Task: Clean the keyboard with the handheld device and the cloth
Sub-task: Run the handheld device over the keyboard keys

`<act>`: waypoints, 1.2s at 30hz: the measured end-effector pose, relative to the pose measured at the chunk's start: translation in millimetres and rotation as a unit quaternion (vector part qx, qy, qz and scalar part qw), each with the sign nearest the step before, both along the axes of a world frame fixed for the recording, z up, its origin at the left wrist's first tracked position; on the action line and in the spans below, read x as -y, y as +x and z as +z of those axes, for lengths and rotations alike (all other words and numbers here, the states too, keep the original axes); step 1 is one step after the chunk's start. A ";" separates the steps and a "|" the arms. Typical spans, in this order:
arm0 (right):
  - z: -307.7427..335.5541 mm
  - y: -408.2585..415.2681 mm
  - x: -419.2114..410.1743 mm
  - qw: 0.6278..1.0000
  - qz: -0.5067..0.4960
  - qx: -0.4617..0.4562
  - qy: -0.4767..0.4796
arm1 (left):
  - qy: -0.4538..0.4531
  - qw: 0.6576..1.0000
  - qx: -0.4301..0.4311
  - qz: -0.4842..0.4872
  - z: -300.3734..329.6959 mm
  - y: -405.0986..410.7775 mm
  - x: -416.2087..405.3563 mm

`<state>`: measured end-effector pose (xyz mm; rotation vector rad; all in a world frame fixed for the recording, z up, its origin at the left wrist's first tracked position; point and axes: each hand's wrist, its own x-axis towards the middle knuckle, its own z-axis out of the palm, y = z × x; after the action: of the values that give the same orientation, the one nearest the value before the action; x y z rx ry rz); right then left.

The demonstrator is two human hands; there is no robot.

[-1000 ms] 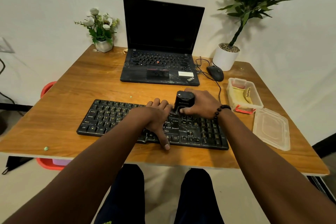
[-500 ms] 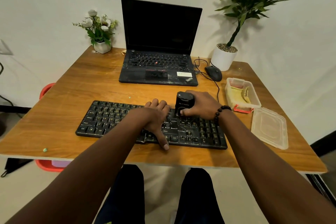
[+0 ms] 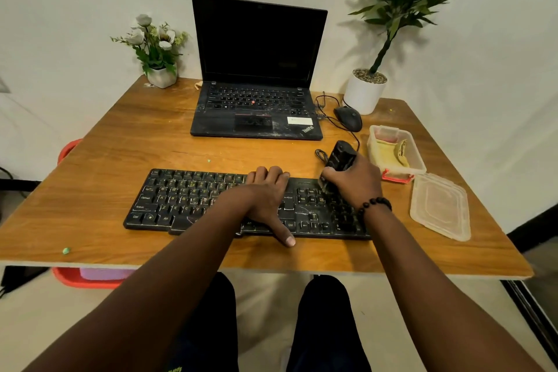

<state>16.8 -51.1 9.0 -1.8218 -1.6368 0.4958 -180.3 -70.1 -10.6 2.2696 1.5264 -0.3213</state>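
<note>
On the wooden table (image 3: 90, 190) the black keyboard (image 3: 193, 199) lies near the front edge. The left hand (image 3: 265, 196) rests on its middle, fingers curled over the far rim and thumb stretched past the near one (holding it down). Further right, the right hand (image 3: 354, 181) grips the black handheld device (image 3: 339, 157), tilted, its lower end on the keys at the keyboard's right end. The yellow cloth (image 3: 389, 154) sits folded in a clear container (image 3: 419, 164) just beside.
</note>
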 end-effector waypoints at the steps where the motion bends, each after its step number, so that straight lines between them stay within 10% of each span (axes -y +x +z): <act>1: -3.0 -0.4 1.4 1.000 0.009 0.011 0.001 | 0.005 1.000 -0.002 -0.005 -0.9 1.5 -0.4; 36: 27.4 21.0 20.5 0.972 0.170 0.035 -0.160 | -0.002 0.999 -0.045 -0.017 3.2 3.4 -4.1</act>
<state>37.8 -71.6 36.4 -1.7998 -2.0259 0.8990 -176.9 -66.0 -7.5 2.3089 1.5293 -0.4414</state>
